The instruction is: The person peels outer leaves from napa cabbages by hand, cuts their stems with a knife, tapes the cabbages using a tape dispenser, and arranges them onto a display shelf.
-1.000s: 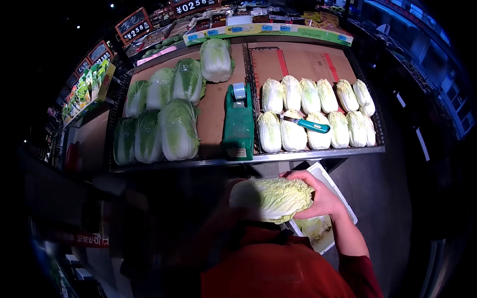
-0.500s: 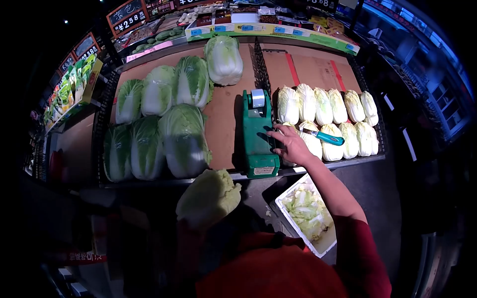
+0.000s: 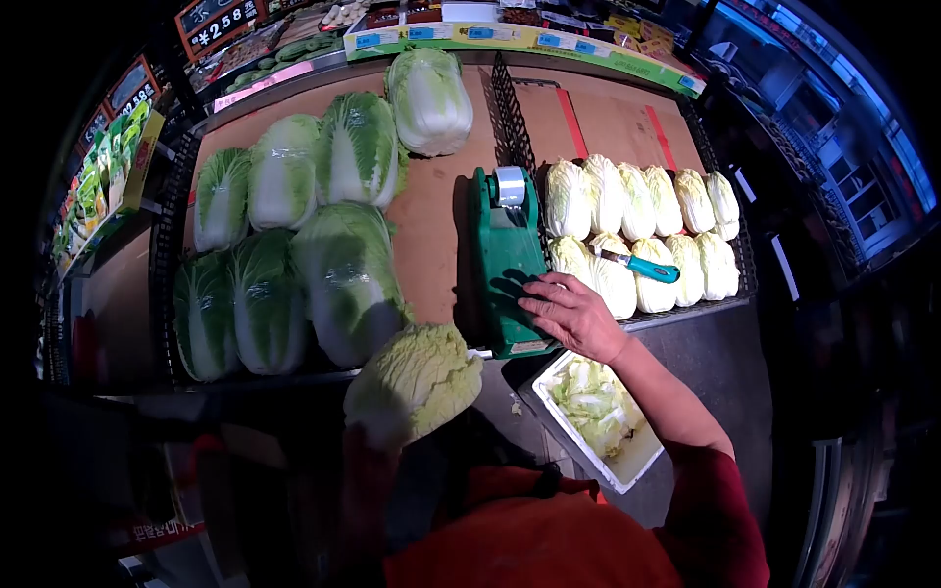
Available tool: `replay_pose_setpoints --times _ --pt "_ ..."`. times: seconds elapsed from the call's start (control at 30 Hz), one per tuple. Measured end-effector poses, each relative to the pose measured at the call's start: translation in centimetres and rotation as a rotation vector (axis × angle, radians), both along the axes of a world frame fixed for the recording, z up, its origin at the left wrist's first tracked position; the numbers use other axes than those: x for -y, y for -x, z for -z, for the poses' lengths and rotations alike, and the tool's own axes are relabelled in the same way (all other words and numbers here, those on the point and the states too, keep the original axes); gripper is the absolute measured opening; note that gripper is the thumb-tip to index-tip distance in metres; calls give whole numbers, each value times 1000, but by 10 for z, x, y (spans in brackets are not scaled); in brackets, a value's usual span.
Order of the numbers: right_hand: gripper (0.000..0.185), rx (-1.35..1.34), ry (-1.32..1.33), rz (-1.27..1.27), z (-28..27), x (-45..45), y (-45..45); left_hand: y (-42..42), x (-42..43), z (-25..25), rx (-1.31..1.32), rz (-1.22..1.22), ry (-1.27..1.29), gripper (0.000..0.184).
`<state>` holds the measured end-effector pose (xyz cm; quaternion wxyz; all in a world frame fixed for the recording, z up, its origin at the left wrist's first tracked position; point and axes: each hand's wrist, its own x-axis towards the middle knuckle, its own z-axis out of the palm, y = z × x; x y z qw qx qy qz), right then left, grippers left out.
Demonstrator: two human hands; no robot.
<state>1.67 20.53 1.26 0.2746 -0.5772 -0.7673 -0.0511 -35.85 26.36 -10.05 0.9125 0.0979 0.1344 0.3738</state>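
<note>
A pale yellow-green napa cabbage (image 3: 421, 382) is in my left hand (image 3: 374, 446), low in front of the display edge. That hand is in deep shadow and mostly behind the cabbage. My right hand (image 3: 576, 318) reaches out with stretched fingers and nothing in them. Its fingertips are at the near right side of a green tape dispenser (image 3: 510, 279), which carries a roll of clear tape (image 3: 509, 186); whether they touch it I cannot tell. Just beyond the hand, a teal-handled knife (image 3: 652, 269) lies across small peeled napa cabbages (image 3: 610, 286).
Large napa cabbages (image 3: 343, 279), some in shiny wrap, lie in the left section. A black mesh divider (image 3: 510, 118) separates the two sections. Below the display edge, a white foam box (image 3: 627, 485) holds loose cabbage leaves. Price signs (image 3: 218, 29) stand at the back left.
My right hand has come back toward me, from the small cabbages to the dispenser's near end. The held cabbage has risen slightly and tilted. The whole view has shifted a little.
</note>
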Motion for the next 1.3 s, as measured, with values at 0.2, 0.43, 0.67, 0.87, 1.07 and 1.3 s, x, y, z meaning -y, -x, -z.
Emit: replay_pose_setpoints --times 0.2,0.43,0.67,0.87,1.07,1.3 --pt "29 51 -127 -29 -2 37 23 -41 -25 -16 -714 -128 -829 51" --pt "25 91 -157 -104 -14 104 59 -118 -17 -113 -269 -22 -509 67" --pt "29 88 -61 -118 -32 191 99 -152 19 -145 -412 6 -716 77" --pt "25 88 -94 -145 -47 242 120 -151 48 -143 -414 23 -773 81" --pt "22 139 -190 -233 -88 266 126 -133 80 -131 -527 39 -867 83" --pt "7 -393 2 -75 -126 172 65 -89 124 -102 -743 207 -1115 93"
